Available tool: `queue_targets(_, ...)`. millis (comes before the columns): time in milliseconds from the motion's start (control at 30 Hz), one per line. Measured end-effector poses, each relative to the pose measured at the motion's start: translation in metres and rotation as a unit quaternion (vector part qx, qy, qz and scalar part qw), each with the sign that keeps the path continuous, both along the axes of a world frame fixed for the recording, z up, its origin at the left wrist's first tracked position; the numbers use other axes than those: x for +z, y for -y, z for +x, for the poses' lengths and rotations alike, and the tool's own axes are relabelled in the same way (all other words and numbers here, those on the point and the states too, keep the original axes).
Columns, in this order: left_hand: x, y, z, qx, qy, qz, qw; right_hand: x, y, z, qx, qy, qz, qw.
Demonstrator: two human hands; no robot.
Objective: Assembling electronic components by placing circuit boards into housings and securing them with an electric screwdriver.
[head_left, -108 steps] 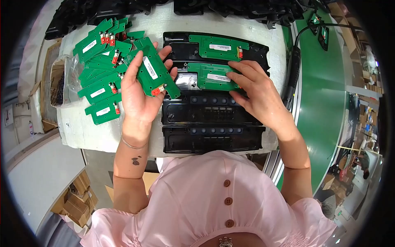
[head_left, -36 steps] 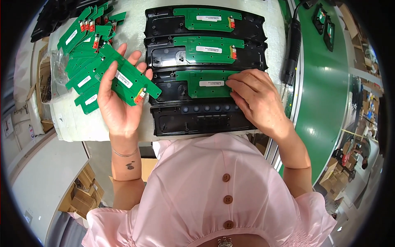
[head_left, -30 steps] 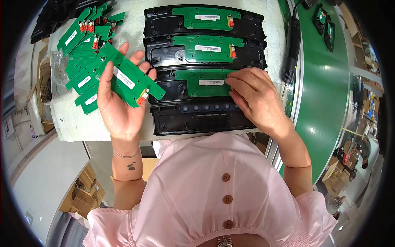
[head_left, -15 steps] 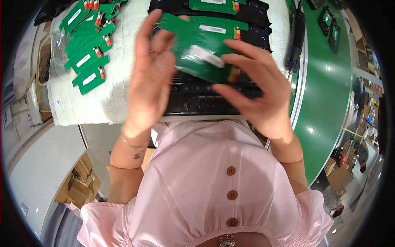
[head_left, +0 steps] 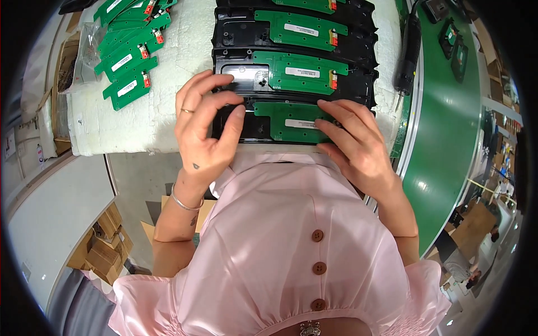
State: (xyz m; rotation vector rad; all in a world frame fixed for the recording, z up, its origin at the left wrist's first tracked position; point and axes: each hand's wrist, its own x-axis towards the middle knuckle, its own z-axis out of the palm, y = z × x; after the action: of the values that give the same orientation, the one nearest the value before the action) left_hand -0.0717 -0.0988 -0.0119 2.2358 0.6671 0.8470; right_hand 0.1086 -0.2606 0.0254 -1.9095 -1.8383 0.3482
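A green circuit board (head_left: 284, 132) with a white label lies in the nearest black plastic housing (head_left: 255, 130), in line with the others. My right hand (head_left: 358, 140) is closed over the board's right end, fingers on top and thumb at its near edge, hiding that end. My left hand (head_left: 207, 126) is at the housing's left end. Its fingers are curved and apart, the thumb stands off from them, and I see nothing held in it. Just beyond, another housing (head_left: 238, 75) bears a board (head_left: 300, 83) with a red-and-white part at its right end.
More housings with boards (head_left: 302, 31) run in a row away from me on the white foam block (head_left: 168, 126). Loose boards (head_left: 128, 88) overlap at the left, beside a clear plastic bag (head_left: 89, 47). At the right are a black electric screwdriver (head_left: 408, 56) and a green table (head_left: 431, 151).
The board that I held raised and tilted in both hands now lies in the nearest housing. Both hands have come down, and the left has let go. The foam block's contents now show more fully.
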Motion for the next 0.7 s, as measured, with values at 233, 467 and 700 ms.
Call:
queue_targets(233,0.007,0.008,-0.003,-0.086,-0.145,0.102,0.98,0.013,0.013,0.021,-0.081,0.016,0.011,0.997)
queue_targets(467,0.014,0.002,0.0,-0.13,-0.226,0.156,0.953,0.01,0.009,0.019,-0.058,-0.01,0.01,0.998)
queue_targets(700,0.011,-0.002,0.001,-0.147,-0.238,0.177,0.944,0.008,0.008,0.02,-0.061,-0.009,0.021,0.998)
